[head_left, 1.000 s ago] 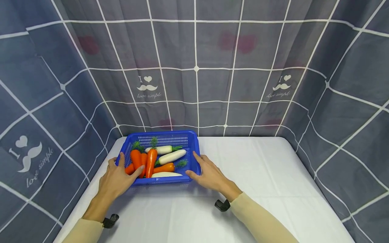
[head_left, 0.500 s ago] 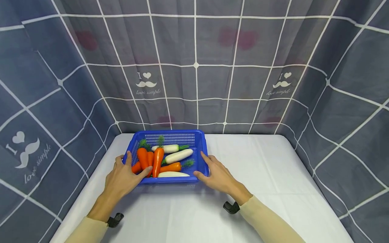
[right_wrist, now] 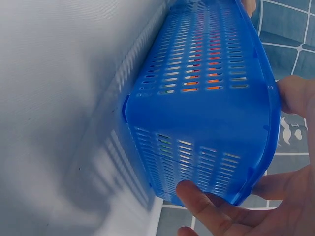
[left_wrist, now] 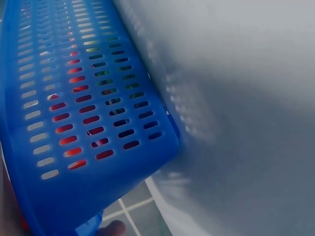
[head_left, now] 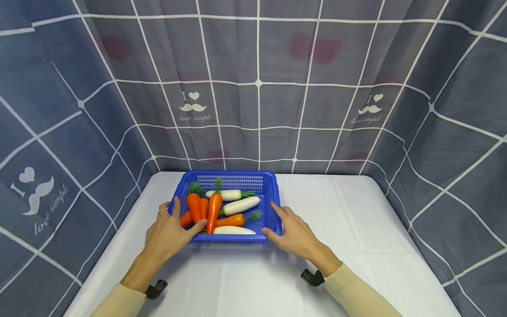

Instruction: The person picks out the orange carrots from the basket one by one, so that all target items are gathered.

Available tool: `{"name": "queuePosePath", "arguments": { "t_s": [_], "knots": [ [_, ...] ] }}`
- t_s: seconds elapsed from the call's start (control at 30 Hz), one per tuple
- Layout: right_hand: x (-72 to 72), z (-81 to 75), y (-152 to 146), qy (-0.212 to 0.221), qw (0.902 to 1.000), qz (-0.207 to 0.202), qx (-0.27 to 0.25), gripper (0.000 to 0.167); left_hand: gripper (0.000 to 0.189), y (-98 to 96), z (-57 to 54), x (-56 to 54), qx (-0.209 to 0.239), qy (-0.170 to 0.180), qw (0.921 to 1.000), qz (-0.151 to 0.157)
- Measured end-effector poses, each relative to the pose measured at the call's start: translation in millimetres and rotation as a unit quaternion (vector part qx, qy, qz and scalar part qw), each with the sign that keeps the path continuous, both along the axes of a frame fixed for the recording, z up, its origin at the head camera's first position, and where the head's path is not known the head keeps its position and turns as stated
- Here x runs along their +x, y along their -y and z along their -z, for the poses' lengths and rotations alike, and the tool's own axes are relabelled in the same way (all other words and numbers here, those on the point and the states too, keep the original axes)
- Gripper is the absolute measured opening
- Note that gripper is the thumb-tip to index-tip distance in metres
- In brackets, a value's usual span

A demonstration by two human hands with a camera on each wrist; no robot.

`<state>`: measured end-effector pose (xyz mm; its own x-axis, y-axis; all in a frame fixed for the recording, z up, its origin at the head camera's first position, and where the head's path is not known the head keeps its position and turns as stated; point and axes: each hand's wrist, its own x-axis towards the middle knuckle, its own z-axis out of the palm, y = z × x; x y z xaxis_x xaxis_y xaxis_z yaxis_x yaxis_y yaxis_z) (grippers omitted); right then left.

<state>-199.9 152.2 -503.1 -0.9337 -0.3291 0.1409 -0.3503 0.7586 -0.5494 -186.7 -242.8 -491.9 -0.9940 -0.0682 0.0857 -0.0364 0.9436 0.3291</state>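
A blue perforated plastic basket (head_left: 237, 238) stands at the back left of the white table, in the head view. My left hand (head_left: 169, 232) grips its front left corner, thumb over the front rim and fingers along the left side. At the front right corner my right hand (head_left: 295, 233) holds the rim, and the right wrist view shows its fingers against the outer wall (right_wrist: 197, 115). Inside lie several orange carrots (head_left: 214, 212) with leafy tops, left of several white radishes (head_left: 239, 205). The left wrist view has the basket's slotted front wall (left_wrist: 106, 169) with orange showing through.
The white tablecloth (head_left: 336, 211) stretches to the right and in front of the basket. Grey checked curtains (head_left: 281, 105) enclose the table at the back and both sides. A black wrist camera (head_left: 156, 289) sits below each hand.
The basket has slid to the right across the table, with both hands keeping their hold on it. The vegetables have travelled along with it.
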Motion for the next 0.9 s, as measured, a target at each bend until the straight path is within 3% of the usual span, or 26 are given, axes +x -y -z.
{"name": "queuePosePath", "arguments": {
  "t_s": [0.37, 0.5, 0.73, 0.9],
  "knots": [
    [7.6, -0.7, -13.6, -0.025, 0.9995, 0.009, 0.016, 0.096, 0.14, -15.5, -2.9, 7.3, 0.012, -0.002, 0.9999, 0.004],
    [7.9, -2.0, -17.1, -0.024, 0.9994, 0.005, 0.026, 0.096, 0.139, -15.3, -5.5, 5.9, 0.015, 0.021, 0.9996, 0.008],
    [4.3, -9.6, -20.7, -0.006, 0.9983, 0.005, 0.057, 0.101, 0.123, 0.4, -12.0, -10.5, 0.061, 0.063, 0.9953, 0.041],
    [0.9, -14.9, -20.1, -0.01, 0.9955, 0.005, 0.094, 0.104, 0.109, 14.8, -10.2, -26.9, 0.095, 0.067, 0.9905, 0.074]
  ]
}}
